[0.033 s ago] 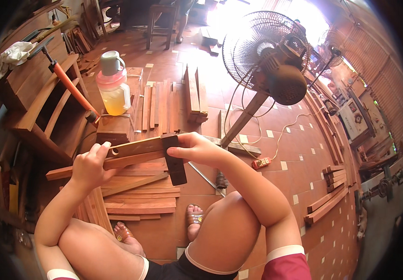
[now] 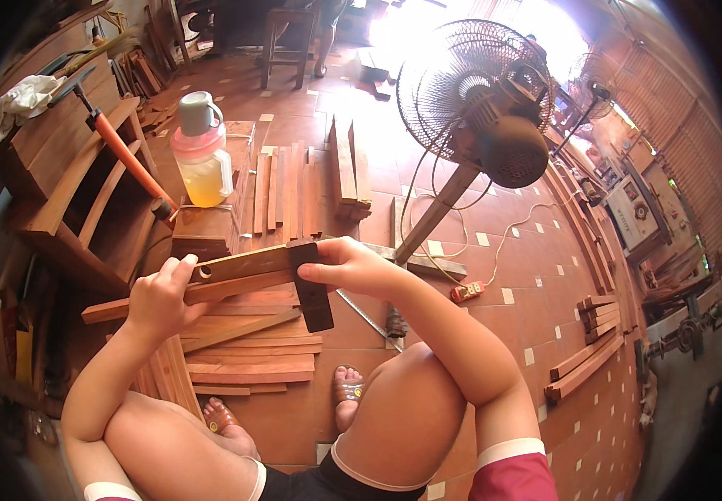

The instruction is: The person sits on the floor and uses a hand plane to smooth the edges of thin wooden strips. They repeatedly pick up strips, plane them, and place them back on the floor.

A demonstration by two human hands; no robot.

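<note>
A wooden try square (image 2: 316,301), with a dark stock and a lighter blade with a hole near its end, lies along a reddish wood strip (image 2: 105,311). Closed around the strip, my left hand (image 2: 159,294) has its thumb and fingertips at the blade's holed end. My right hand (image 2: 348,263) grips the square where stock and blade meet, thumb on the near face. The stock hangs down across the strip's right end. Under both hands, several cut wood strips (image 2: 248,367) lie stacked on the floor between my feet.
A jug of yellow drink (image 2: 202,175) with a grey cup on top stands on a wooden block. A pedestal fan (image 2: 478,108) rises ahead right, its cord running to a red power strip (image 2: 467,291). An orange hand pump (image 2: 127,154) leans against wooden furniture at left.
</note>
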